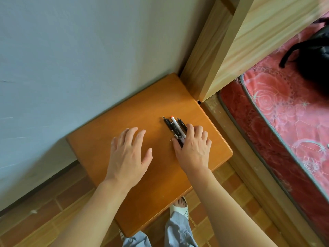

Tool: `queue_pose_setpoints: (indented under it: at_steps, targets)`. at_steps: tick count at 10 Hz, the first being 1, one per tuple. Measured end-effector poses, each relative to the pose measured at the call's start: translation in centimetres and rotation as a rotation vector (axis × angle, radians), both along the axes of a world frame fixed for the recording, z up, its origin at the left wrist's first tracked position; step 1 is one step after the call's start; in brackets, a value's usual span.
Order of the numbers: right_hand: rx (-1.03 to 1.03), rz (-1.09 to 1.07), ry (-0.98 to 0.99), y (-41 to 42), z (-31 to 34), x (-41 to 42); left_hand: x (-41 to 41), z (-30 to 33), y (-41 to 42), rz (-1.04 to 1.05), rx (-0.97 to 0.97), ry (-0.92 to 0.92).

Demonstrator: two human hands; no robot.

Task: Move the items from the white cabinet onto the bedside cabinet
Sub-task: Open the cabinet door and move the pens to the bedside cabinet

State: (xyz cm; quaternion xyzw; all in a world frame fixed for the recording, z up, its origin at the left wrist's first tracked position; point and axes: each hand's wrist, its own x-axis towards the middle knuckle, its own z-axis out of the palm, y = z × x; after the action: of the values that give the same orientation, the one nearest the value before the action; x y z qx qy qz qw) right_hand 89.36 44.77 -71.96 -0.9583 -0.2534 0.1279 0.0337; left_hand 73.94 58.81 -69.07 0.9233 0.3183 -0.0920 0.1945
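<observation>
**Pens set down under the right hand**

The pens (175, 128) (about 3, bunched side by side) lie on the bedside cabinet (110, 125), long axes running away from the person, slightly leftward. The right hand (193, 148) rests on their near ends, fingers curled over them. The left hand (128, 154) hovers spread and empty beside them. Bare wood lies leftward; the bed-side edge is near.
</observation>
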Motion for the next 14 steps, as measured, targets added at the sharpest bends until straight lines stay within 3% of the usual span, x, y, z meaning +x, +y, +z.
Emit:
queue_pose_setpoints:
  at_steps: [7, 14]
  targets:
    - [-0.032, 0.097, 0.140, -1.2, 5.6, 0.3, -1.9, 6.2, 0.3, 0.036, 0.041, 0.015]
    - [0.023, 0.135, 0.143, -2.7, 21.2, 0.0, -3.0, 21.4, -1.4, 0.105, 0.128, -0.002]
